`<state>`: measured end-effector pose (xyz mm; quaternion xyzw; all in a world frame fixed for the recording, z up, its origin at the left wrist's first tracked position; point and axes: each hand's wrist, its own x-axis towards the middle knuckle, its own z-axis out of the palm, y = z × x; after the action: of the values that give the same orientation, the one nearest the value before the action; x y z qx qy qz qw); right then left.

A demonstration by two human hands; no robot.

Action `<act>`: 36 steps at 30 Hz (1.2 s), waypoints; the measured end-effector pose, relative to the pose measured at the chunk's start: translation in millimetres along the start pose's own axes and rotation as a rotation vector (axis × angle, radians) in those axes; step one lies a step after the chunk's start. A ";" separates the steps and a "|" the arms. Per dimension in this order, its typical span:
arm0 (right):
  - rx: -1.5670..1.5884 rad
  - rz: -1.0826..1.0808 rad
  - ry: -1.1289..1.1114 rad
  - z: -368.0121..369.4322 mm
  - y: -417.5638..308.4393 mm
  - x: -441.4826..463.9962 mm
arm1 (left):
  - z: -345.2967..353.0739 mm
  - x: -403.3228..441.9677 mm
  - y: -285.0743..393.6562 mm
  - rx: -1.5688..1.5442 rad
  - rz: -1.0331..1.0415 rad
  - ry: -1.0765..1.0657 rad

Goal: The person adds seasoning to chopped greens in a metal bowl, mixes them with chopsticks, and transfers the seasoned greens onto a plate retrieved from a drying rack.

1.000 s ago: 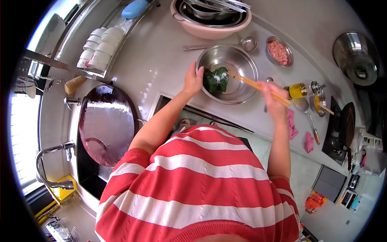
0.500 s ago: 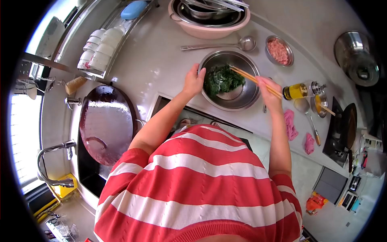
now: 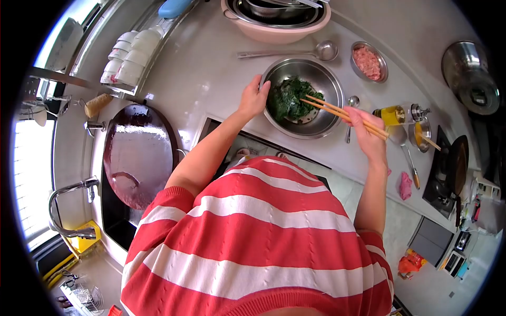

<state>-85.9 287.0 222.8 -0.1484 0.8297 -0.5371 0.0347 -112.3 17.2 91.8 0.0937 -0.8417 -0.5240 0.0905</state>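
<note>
A stainless steel mixing bowl (image 3: pixel 332 87) holds a clump of chopped dark green leaves (image 3: pixel 291 100), mostly in its left half. My left hand (image 3: pixel 255 97) grips the bowl's left rim, thumb at the edge and the other fingers around the outside. Wooden chopsticks (image 3: pixel 332 109) are held in my right hand (image 3: pixel 367 131), just beyond the bowl's right rim. Their tips are slightly apart and reach into the bowl at the right part of the leaves. Beside the right rim lies a small metal spoon (image 3: pixel 353 102), partly behind the chopsticks and hand.
Behind the bowl are a ladle (image 3: pixel 326 50), a pink basin (image 3: pixel 274 32) of metalware and a bowl of minced meat (image 3: pixel 367 63). At right stand an oil bottle (image 3: pixel 394 116) and a small bowl (image 3: pixel 425 142). A large dark pan (image 3: pixel 139 152) sits over the sink at left.
My right hand has moved right and nearer my body, with the chopsticks spread a little. The small spoon shows more, and my forearm now covers most of one pink cloth. My left hand stays on the rim.
</note>
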 end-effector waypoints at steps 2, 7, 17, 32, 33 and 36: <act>-0.027 -0.019 -0.140 16.5 -15.6 -5.0 | 4.1 2.4 -10.4 -0.017 0.007 -0.007; 0.156 -0.019 -0.081 28.7 32.8 7.6 | 1.4 5.2 -9.4 -0.017 0.002 -0.051; 0.144 0.117 0.212 3.0 32.1 11.1 | 4.2 5.8 -13.6 -0.070 0.064 -0.005; 0.242 0.123 0.288 27.7 65.3 26.2 | 6.9 4.8 -9.7 -0.078 0.072 0.020; 0.313 0.134 0.311 39.7 76.3 32.2 | 6.8 6.4 -8.9 -0.101 0.115 0.023; 0.328 0.182 0.121 61.9 67.6 27.5 | 4.6 5.1 -5.0 -0.032 -0.044 -0.024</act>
<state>-112.9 250.3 138.6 -0.0327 0.7414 -0.6678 0.0569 -118.1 17.7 85.6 0.1046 -0.8320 -0.5403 0.0703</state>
